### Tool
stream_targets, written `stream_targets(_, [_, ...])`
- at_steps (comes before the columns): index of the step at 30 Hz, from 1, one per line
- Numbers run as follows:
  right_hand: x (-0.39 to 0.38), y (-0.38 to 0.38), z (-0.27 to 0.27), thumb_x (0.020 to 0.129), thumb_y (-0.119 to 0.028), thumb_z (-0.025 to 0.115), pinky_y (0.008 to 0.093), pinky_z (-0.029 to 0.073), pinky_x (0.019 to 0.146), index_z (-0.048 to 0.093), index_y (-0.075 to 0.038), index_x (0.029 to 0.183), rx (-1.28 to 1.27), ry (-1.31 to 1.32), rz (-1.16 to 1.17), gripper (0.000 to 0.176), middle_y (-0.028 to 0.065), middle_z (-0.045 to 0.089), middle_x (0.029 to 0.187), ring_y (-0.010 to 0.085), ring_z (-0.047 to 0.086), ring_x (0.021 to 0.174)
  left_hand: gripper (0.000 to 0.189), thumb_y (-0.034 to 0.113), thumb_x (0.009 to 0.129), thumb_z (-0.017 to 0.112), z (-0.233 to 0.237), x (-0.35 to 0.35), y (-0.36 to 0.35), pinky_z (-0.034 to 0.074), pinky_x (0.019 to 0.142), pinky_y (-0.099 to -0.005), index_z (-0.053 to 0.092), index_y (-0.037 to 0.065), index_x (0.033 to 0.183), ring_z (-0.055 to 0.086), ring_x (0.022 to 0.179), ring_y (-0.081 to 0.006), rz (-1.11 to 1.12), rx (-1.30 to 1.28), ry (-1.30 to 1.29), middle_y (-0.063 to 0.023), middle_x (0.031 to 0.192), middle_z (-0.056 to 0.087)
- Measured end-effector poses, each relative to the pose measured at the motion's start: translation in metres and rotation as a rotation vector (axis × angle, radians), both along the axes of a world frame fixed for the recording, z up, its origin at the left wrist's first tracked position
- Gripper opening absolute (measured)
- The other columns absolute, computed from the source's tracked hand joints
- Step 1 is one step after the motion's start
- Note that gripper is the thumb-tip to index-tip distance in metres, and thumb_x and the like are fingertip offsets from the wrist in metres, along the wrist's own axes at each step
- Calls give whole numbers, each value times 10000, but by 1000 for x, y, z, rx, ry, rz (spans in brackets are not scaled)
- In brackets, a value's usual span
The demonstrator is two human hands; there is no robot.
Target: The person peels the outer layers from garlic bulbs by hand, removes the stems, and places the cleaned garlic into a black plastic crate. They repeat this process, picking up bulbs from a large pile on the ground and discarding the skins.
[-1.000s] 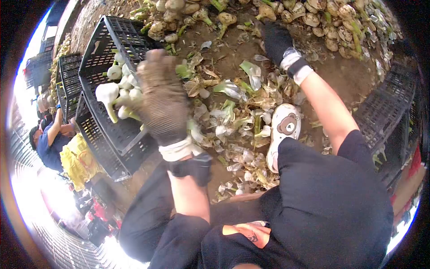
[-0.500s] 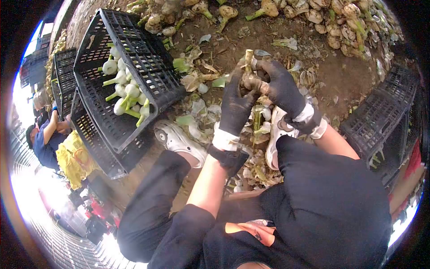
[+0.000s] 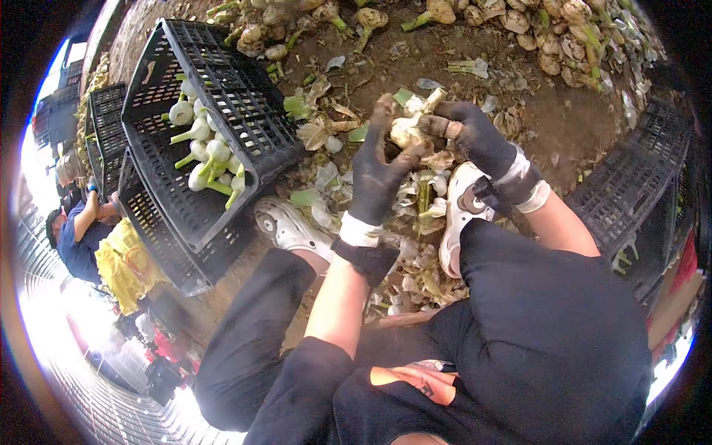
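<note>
A garlic bulb [image 3: 406,133] with a short cut stem, its pale skin partly bared, is held up over the ground between my gloved hands. My left hand [image 3: 373,178] grips it from the left, thumb below and fingers above. From the right, the curled fingers of my right hand [image 3: 478,141] press on the bulb near its stem; their exact hold is partly hidden. Loose skins and trimmings [image 3: 426,278] lie below, between my white shoes. To the left, a tilted black crate [image 3: 245,111] contains several cleaned white garlic bulbs [image 3: 215,152] with green stems.
Unpeeled garlic [image 3: 571,37] is heaped along the far side. At the right stands another black crate [image 3: 630,178]. A person in a dark blue shirt [image 3: 80,237] works at the far left, near a yellow bag [image 3: 127,263] and more crates.
The bulb has turned, its stem now leaning right and more pale surface showing. My left hand has opened wider around it, and my right hand has shifted slightly right and down.
</note>
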State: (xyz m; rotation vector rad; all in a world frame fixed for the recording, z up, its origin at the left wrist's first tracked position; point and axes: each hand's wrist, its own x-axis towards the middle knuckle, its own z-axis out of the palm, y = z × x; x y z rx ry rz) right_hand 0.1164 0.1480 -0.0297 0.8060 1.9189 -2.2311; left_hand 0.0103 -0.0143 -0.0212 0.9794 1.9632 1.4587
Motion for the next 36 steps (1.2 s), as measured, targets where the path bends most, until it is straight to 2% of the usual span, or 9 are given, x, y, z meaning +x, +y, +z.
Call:
stream_targets(2, [1, -3, -1, 913, -267, 631, 298, 488, 816, 682, -22, 1055, 25, 100, -39, 288, 69, 708, 967, 126, 619, 877, 605, 213, 896, 622, -5, -6, -3, 534, 691, -271, 406, 5, 1421, 645, 827, -182, 35, 148, -925, -100, 1087, 641])
stream_targets(6, [2, -7, -6, 925, -268, 617, 316, 486, 842, 666, -9, 1071, 120, 241, -52, 301, 72, 699, 987, 149, 621, 903, 636, 335, 969, 493, -8, -3, -14, 516, 590, -252, 277, 21, 1478, 625, 717, -152, 157, 171, -1418, -95, 979, 635])
stream_targets(14, [-3, -22, -8, 946, -381, 595, 320, 483, 830, 666, -6, 1047, -13, 145, -150, 395, 65, 685, 972, 147, 604, 886, 612, 342, 1006, 486, -5, 12, 4, 363, 1057, -353, 252, 44, 1486, 463, 1245, -229, 34, 121, -270, -151, 1394, 438])
stream_targets(17, [0, -27, -13, 945, -391, 598, 314, 484, 829, 672, -6, 1039, -266, 164, -226, 403, 60, 686, 966, 141, 602, 877, 623, 307, 997, 517, -5, 5, -2, 372, 1046, -348, 240, 40, 1487, 479, 1230, -240, 47, 59, -703, -159, 1387, 443])
stream_targets(22, [7, -16, -18, 942, -354, 608, 298, 487, 831, 682, -16, 1032, -75, 97, -97, 358, 47, 691, 967, 126, 604, 890, 630, 289, 980, 551, -19, 10, 6, 350, 1066, -366, 260, 19, 1469, 464, 1237, -232, -8, 2, -356, -171, 1375, 448])
stream_targets(25, [2, -19, -12, 937, -319, 624, 309, 487, 837, 679, -24, 1040, -80, 138, -187, 317, 70, 696, 964, 138, 612, 894, 557, 381, 985, 523, -7, 13, 5, 490, 890, -323, 397, 9, 1381, 584, 1047, -220, 81, -15, -132, -157, 1211, 565])
stream_targets(27, [4, -14, 1, 930, -270, 634, 324, 487, 854, 675, -37, 1058, -71, 93, -78, 269, 95, 696, 1008, 161, 626, 916, 537, 531, 964, 476, -10, 7, -2, 499, 552, -270, 542, 45, 1181, 611, 693, -182, 189, -53, -1012, -92, 910, 621])
stream_targets(30, [3, -14, -22, 926, -250, 630, 354, 494, 869, 674, -54, 1066, 172, 333, -37, 245, 108, 683, 1065, 231, 647, 945, 578, 649, 933, 413, 1, 13, 5, 336, 362, -226, 577, 99, 999, 498, 457, -131, 235, 83, -1114, -24, 705, 550])
stream_targets(36, [9, -24, -43, 841, -150, 632, 435, 496, 858, 646, -67, 1098, 776, 337, -19, 270, 156, 654, 1090, 397, 610, 982, 566, 625, 895, 536, -9, 14, 2, 450, 457, -259, 541, 96, 1095, 566, 568, -137, 206, -105, -953, -43, 781, 603])
